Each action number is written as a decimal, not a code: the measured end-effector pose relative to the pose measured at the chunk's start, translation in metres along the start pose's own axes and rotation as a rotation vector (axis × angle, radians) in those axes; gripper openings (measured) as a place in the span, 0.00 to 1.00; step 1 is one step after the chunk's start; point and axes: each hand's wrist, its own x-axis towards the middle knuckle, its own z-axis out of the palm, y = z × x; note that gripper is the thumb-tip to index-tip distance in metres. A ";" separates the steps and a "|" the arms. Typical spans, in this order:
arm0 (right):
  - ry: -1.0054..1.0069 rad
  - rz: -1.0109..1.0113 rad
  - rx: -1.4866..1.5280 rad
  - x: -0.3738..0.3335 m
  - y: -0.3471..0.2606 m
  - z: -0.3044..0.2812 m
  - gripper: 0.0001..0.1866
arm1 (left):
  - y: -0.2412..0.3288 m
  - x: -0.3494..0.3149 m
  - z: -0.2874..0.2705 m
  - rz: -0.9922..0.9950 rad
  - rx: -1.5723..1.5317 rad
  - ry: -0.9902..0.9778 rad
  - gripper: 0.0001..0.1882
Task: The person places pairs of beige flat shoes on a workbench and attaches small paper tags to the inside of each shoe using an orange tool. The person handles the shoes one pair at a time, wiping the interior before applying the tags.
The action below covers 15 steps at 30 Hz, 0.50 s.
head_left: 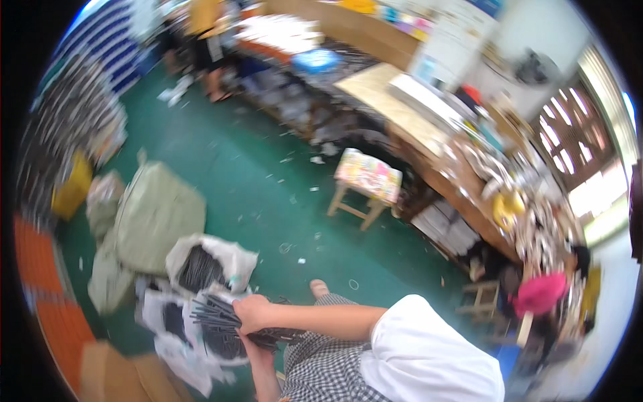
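Observation:
A bundle of thin dark strips (213, 312) lies across both my hands, low in the view and left of my lap. My right hand (253, 315) is closed around it from above, the arm reaching over from the right. From below, my left hand (258, 352) grips the same bundle; its fingers are partly hidden behind the strips. Loose ends fan out to the left and stick out again past my wrists. Just beyond stands an open white plastic sack (242, 260) with more dark strips (199, 269) inside. Another white bag (175, 355) with dark contents sits beneath the bundle.
A big pale green sack (157, 218) stands at the left, near an open cardboard box (114, 375). A stool (367, 175) with a patterned top is ahead, beside a long cluttered workbench (462, 194). Another person (206, 40) stands at the far left.

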 end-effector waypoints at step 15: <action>0.816 0.813 -0.139 -0.483 0.384 -0.370 0.34 | -0.422 0.104 0.604 -0.606 0.370 -0.782 0.37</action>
